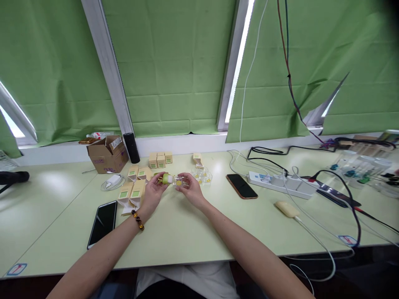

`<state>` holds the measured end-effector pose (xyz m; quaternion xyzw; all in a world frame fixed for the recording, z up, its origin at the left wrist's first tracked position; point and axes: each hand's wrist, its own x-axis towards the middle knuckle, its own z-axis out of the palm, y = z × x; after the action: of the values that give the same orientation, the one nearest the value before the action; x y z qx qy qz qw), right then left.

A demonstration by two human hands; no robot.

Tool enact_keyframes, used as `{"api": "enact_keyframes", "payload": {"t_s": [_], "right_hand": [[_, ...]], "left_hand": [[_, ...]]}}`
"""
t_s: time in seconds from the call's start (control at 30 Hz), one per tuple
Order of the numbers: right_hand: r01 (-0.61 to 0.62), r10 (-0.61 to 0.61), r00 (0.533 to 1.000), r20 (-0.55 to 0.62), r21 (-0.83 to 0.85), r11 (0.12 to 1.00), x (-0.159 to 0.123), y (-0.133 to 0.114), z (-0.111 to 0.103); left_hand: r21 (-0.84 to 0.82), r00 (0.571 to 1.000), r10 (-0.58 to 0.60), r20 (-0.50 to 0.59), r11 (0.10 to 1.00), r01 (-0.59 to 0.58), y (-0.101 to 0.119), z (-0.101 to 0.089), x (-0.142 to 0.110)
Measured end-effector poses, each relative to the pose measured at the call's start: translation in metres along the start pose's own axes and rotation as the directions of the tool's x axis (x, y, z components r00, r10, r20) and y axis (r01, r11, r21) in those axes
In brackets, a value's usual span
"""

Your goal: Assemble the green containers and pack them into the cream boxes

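Note:
My left hand [153, 192] is closed on a small green and yellow item [165, 179] held just above the pale green table [187, 232]. My right hand [190, 189] pinches a small clear plastic case [179, 181] against that item, so the two parts meet between my hands. A bead bracelet [137, 219] is on my left wrist. Several small tan boxes with green labels [134, 189] lie just left of my left hand. More clear cases with yellow pieces [202, 176] sit just beyond my right hand.
A black phone [102, 223] lies front left, another phone [241, 185] to the right. A white power strip [280, 182] with tangled cables is further right. An open cardboard box [107, 155] and black cylinder [131, 148] stand at the back, with three tan cubes [160, 159].

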<state>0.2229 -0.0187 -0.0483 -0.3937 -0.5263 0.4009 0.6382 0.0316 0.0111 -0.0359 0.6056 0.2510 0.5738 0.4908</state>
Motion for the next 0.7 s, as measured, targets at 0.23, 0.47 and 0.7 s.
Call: {"api": "enact_keyframes", "payload": {"t_s": [0.23, 0.47, 0.7], "right_hand": [[0.004, -0.005, 1.0, 0.027, 0.068, 0.998, -0.0021, -0.0021, 0.0043], [-0.023, 0.02, 0.999, 0.037, 0.095, 0.995, -0.0029, -0.0042, 0.006], [-0.036, 0.031, 0.998, 0.047, 0.11, 0.993, -0.0044, -0.0042, 0.0082]], "left_hand": [[0.052, 0.997, 0.061, 0.056, 0.997, -0.064, -0.0015, 0.0, -0.0011], [0.108, 0.993, 0.094, 0.067, 0.989, -0.101, -0.006, -0.0006, -0.002], [0.184, 0.991, 0.105, 0.079, 0.976, -0.118, -0.0056, 0.0008, -0.0043]]}}
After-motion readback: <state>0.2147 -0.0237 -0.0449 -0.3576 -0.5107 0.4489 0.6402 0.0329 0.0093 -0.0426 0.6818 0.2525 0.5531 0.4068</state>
